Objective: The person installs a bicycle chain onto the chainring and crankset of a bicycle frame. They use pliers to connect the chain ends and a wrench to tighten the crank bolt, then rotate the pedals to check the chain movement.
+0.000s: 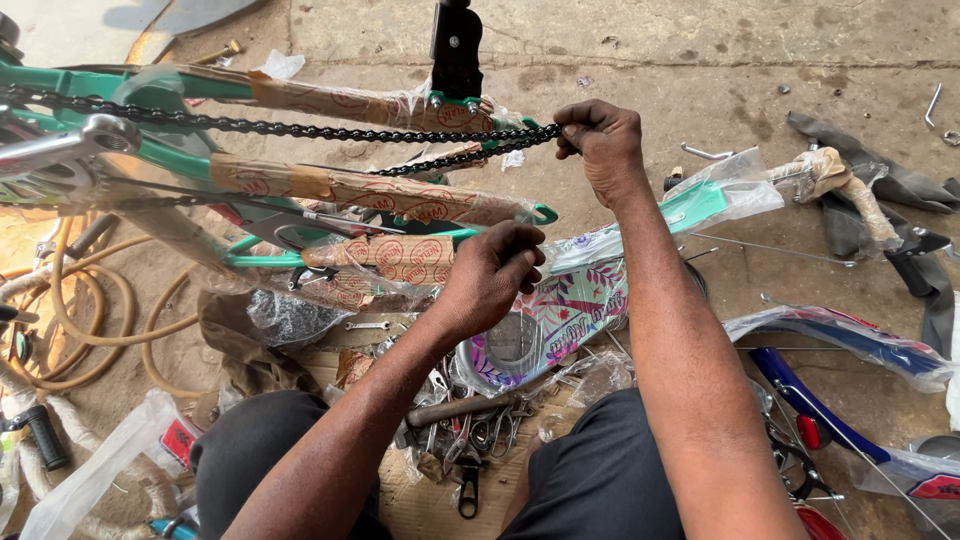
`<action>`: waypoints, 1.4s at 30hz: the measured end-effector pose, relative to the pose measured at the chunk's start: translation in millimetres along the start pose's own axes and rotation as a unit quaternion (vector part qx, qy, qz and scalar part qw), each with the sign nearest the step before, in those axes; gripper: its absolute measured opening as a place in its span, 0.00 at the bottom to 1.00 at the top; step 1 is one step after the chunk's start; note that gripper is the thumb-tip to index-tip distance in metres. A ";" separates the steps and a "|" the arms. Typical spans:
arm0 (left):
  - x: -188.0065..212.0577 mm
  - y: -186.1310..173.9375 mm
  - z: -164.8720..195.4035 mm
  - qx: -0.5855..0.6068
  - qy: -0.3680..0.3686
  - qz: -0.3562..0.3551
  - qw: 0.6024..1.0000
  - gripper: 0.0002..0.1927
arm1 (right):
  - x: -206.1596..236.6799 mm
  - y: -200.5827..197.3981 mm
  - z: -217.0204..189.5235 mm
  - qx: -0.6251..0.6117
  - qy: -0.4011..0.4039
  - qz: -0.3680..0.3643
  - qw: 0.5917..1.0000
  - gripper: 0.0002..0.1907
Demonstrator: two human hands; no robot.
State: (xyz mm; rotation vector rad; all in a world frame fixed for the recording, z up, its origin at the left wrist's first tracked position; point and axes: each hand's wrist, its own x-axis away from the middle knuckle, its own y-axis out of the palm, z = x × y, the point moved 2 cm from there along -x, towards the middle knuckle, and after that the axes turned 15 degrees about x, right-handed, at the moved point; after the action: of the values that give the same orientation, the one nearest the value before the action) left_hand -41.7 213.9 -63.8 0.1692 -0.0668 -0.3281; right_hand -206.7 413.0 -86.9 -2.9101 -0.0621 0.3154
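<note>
Two hands work: right hand [600, 140] pinches the chain [300, 130]; left hand [490, 275] is curled shut below, wrapped frame tubes [370, 190] between.

Concrete floor [650, 40], dusty and stained, with a joint line across the top. Lying directly on it: coiled tan hose [90, 330] at left; flattened cardboard [425, 500] bearing a heap of spanners and pliers [470, 430]; small spanner [367, 325] beside brown cloth [235, 340]; blue bicycle frame [820, 410] at right; grey rubber strip [900, 190]; loose bolts [935, 105] near the top right corner
</note>
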 end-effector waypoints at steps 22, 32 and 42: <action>6.3 -7.2 7.8 -0.006 0.006 0.015 1.000 0.14 | 1.2 2.5 -1.5 -0.007 0.010 0.017 1.000 0.09; -102.1 4.6 75.5 -0.636 0.334 0.019 0.695 0.09 | 5.4 0.9 -14.2 -0.047 -0.015 -0.006 0.999 0.09; -166.1 -10.3 62.7 -0.554 0.118 -0.013 0.824 0.08 | 12.9 3.6 -16.2 -0.104 0.004 0.020 0.994 0.08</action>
State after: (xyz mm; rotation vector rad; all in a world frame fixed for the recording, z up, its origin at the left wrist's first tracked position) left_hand -207.6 248.7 -10.3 -0.9568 0.3783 -0.3261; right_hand -190.6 407.0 -74.9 -3.1215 -0.0375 0.3230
